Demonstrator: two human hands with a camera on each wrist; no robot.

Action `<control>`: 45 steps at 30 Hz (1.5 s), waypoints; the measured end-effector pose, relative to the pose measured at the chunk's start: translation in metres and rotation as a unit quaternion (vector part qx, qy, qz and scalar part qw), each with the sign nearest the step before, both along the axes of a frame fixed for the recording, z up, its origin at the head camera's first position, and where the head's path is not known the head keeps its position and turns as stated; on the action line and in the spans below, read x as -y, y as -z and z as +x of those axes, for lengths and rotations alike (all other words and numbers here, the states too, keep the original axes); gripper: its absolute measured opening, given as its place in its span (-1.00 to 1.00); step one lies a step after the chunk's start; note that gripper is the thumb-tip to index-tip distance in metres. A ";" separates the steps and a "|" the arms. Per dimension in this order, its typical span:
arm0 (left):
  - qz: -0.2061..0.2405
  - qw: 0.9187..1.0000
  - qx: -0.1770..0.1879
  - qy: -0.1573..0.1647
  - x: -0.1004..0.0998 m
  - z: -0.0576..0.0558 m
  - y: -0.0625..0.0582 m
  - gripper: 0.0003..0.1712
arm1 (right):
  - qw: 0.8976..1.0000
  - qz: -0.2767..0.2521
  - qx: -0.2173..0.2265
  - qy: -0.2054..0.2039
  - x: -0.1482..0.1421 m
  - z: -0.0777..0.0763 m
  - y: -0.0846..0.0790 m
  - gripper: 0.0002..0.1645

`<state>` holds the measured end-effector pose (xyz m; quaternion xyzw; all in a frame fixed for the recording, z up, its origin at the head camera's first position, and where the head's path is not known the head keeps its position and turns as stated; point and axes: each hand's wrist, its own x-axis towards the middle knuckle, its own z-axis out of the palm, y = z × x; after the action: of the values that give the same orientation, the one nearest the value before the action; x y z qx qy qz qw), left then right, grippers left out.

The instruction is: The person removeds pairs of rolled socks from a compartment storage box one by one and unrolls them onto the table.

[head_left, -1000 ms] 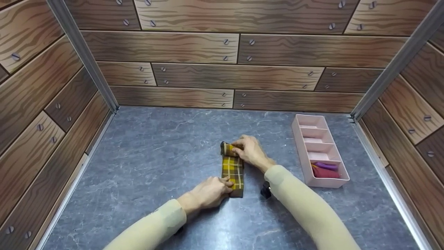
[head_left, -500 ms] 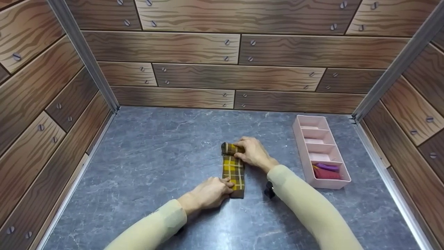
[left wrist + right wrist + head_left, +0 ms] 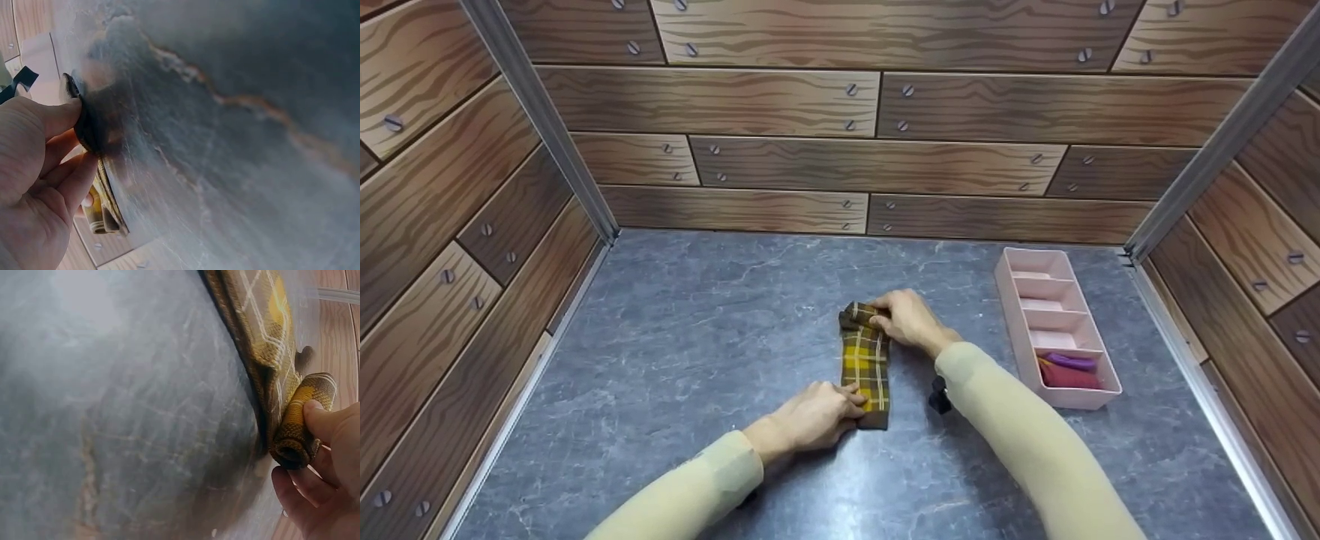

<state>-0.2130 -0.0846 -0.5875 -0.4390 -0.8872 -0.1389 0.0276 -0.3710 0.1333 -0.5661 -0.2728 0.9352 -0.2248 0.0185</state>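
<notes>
A yellow and brown plaid sock (image 3: 865,364) lies lengthwise on the grey marbled table, its far end rolled up and its brown near end flat. At the near end my left hand (image 3: 812,412) pinches the sock's left edge, with fingertips on top of the fabric. My right hand (image 3: 910,321) grips the rolled far end from the right. In the right wrist view the thumb lies on the roll (image 3: 301,419) and the other fingers are behind it. In the left wrist view, the thumb and fingers (image 3: 79,174) meet at the dark edge of the sock.
To the right stands a pink divided box (image 3: 1024,352) with a row of compartments. Its nearest compartment holds folded red and purple cloth items (image 3: 1071,373). Wood-patterned walls (image 3: 780,165) with metal corner rails enclose the table at the back and sides.
My right hand has shifted slightly away from me, and the rolled end now sits a bit tilted and looser, with its dark end showing at the left. The left hand stays in place.
</notes>
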 end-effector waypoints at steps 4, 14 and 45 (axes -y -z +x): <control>0.008 1.000 0.003 0.001 -0.001 0.000 0.001 -0.69 | 0.999 -0.004 -0.035 0.002 0.000 0.001 0.000 -0.55; 0.008 1.000 0.010 0.000 -0.001 -0.002 0.000 -0.71 | 0.983 0.003 -0.179 -0.044 0.002 0.008 0.009 -0.61; -0.005 1.000 -0.004 -0.013 -0.001 -0.001 -0.001 -0.72 | 0.985 0.019 -0.170 -0.004 0.001 -0.010 0.017 -0.70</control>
<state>-0.2143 -0.0831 -0.5867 -0.4282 -0.8934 -0.1322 0.0304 -0.3807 0.1318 -0.5831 -0.3102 0.9278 -0.1571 -0.1348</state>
